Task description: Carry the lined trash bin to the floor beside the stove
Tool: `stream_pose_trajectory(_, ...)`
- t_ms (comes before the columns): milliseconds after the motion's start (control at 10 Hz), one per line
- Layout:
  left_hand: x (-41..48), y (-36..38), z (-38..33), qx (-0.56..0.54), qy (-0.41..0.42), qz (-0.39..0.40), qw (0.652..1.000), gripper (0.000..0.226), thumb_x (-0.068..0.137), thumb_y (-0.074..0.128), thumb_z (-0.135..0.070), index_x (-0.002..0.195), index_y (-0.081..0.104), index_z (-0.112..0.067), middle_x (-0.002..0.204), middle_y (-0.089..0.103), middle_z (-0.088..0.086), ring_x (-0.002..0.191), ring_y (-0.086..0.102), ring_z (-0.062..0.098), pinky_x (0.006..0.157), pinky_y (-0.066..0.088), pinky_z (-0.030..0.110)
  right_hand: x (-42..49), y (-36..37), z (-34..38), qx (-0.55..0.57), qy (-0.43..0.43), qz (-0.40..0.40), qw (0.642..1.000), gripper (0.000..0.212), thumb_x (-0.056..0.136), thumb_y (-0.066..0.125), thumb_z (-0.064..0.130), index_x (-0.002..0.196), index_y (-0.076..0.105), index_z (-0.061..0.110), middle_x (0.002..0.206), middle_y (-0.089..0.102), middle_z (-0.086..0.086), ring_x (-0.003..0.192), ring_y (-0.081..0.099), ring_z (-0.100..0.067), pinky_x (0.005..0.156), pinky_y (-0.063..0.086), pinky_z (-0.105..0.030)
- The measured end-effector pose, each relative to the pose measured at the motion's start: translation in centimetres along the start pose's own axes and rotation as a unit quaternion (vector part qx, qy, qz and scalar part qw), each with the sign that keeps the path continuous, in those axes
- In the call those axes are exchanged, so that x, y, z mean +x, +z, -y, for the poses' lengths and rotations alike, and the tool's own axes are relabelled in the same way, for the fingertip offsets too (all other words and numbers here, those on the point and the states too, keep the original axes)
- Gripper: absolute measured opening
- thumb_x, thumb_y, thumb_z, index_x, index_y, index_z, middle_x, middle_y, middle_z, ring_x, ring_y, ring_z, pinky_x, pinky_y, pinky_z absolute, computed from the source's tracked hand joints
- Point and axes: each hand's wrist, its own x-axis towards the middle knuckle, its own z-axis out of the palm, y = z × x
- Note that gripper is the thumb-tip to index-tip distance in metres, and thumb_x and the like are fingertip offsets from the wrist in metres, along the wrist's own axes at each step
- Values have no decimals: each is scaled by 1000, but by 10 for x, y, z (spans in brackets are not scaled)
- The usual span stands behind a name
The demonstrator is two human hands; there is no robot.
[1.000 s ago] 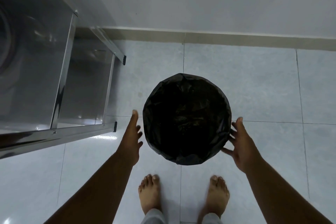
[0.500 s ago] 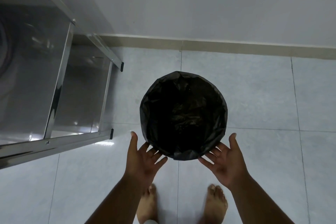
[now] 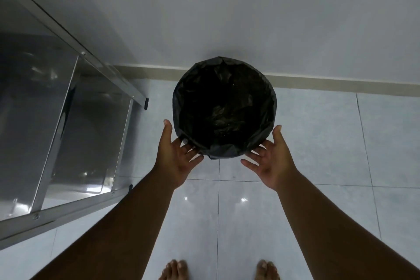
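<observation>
My left hand (image 3: 176,159) and right hand (image 3: 270,161) are spread open, palms up, fingers reaching under the near edge of the trash bin (image 3: 223,109); whether they touch it or bear its weight I cannot tell. The bin, lined with a crinkled black bag, sits ahead of me over the tiled floor (image 3: 318,143), close to the wall (image 3: 227,18) and just right of a steel stand (image 3: 68,125). No label or writing shows on anything. My bare toes (image 3: 175,270) peek in below.
</observation>
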Motion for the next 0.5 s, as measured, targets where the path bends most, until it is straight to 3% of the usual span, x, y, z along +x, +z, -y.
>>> stream_pose_trajectory(300,16,13,-16,9,10,5,1000,89,81,46,-77,149,37,-21,146,51,17,126,55,41,110,35,57,11,17,24,-29,-9,3,1000,83,87,38,74,148,43,18,148,51,-11,133,49,-36,108,39,-58)
stream_pose_trajectory(400,12,10,-13,10,5,-12,1000,96,82,46,-77,156,22,-20,154,40,19,133,48,41,111,32,57,9,15,24,-24,1,-10,1000,86,87,39,73,151,37,17,153,45,-11,138,43,-37,108,38,-57)
stream_pose_trajectory(500,-5,10,-12,60,15,-55,997,96,83,44,-76,157,18,-20,161,29,16,141,37,39,113,30,54,-5,15,24,-82,-7,-52,995,88,87,40,72,155,28,19,158,37,-10,141,39,-36,107,39,-55)
